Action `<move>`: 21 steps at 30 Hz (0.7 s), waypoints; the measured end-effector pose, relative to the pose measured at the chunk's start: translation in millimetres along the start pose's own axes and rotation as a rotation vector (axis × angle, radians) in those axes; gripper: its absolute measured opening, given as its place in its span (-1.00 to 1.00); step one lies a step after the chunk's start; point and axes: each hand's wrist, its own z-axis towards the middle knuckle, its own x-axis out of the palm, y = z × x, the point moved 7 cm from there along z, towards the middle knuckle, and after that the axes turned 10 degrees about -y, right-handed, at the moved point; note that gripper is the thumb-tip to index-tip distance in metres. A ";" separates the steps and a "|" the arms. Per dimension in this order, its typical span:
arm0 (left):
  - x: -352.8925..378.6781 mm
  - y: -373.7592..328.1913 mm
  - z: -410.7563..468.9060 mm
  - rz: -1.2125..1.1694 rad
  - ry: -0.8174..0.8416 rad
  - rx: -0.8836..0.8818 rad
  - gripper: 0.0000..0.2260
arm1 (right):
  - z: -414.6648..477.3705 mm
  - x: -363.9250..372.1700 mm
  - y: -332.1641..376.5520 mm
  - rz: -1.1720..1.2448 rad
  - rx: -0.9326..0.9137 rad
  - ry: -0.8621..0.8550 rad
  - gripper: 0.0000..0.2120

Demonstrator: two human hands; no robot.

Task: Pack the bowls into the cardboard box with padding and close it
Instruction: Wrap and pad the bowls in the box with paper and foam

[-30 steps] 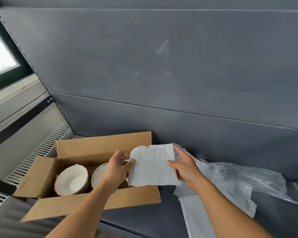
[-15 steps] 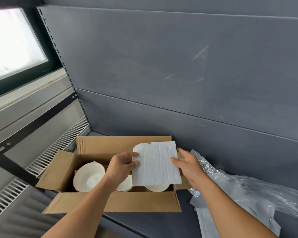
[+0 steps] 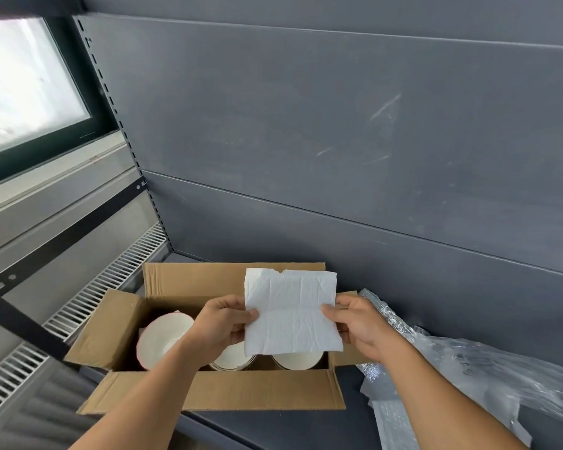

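Both the left hand (image 3: 223,323) and right hand (image 3: 355,323) are pinching a white padding sheet (image 3: 290,313) above the open cardboard box (image 3: 260,389) at lower centre, seemingly holding three bowls (image 3: 161,342), flaps still unclosed.

A dark grey flat shelf (image 3: 283,431) filled the lower middle of the frame. An open brown cardboard box (image 3: 260,389) stood on it at lower centre, flaps spread. Just beside the box, at lower right, crumpled clear plastic wrapping (image 3: 501,378) lay on the same surface.
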 end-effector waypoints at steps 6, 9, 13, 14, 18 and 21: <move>3.0 -1.2 -3.1 -0.033 0.019 0.003 -0.84 | -3.6 2.2 1.9 0.127 0.040 0.013 -0.78; -0.2 -0.5 -2.2 -0.055 -0.027 -0.007 -0.79 | -5.7 4.1 3.4 0.113 0.051 0.006 -0.74; 0.0 0.3 -1.0 -0.027 0.001 -0.001 -0.82 | -7.8 7.4 7.4 -0.062 -0.021 0.023 -0.96; 0.9 0.0 -1.3 0.029 0.011 0.019 -0.84 | -5.0 6.9 4.9 -0.105 -0.037 0.023 -0.87; -1.7 1.8 -0.2 0.146 -0.022 0.085 -0.79 | -4.9 10.0 2.0 -0.155 -0.068 -0.003 -0.63; -4.2 2.4 1.4 0.168 -0.050 0.108 -0.64 | -5.7 11.9 2.2 -0.152 -0.082 -0.040 -0.56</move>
